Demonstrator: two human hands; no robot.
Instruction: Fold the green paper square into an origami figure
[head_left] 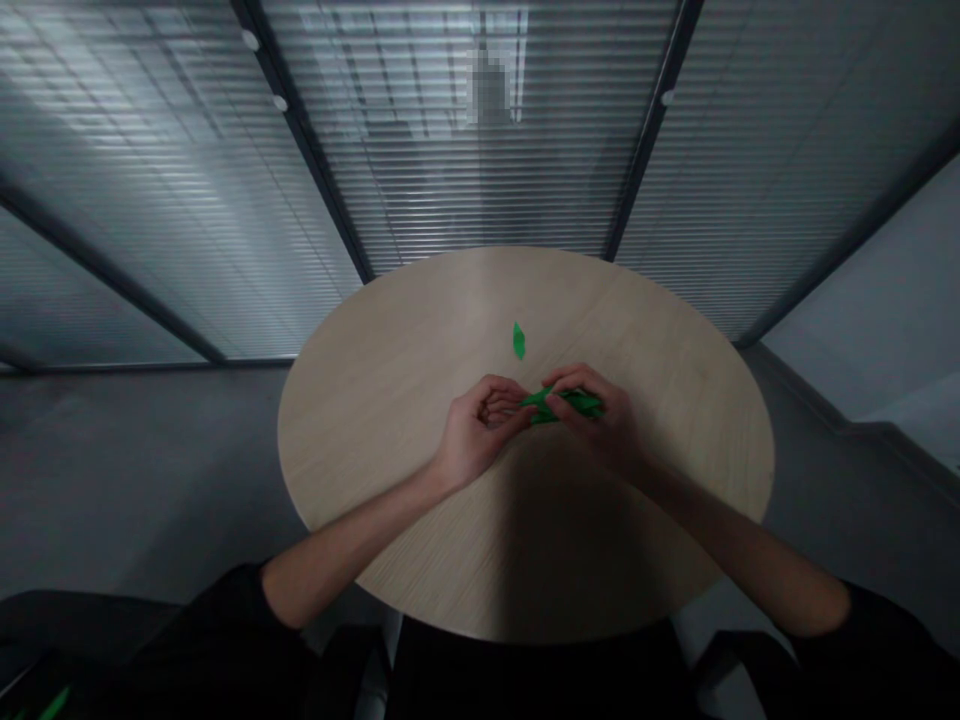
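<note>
Between my two hands, over the middle of the table, is a bright green, thin, pointed bundle [582, 402] that looks folded or layered; its exact kind I cannot make out. My left hand [475, 426] has its thumb and fingers closed at the bundle's left tip. Fingers and thumb of my right hand [613, 424] wrap around the bundle's right part and hide some of it. Just beyond the hands, a small flat green leaf-shaped piece [519, 341] lies by itself on the wood, touched by neither hand.
The round light-wood table [360, 400] carries a dark shadow in front of my hands. Glass partitions with blinds [480, 190] stand behind it. A dark chair armrest [356, 655] is near the table's front edge. Something green [55, 703] shows at the bottom left corner.
</note>
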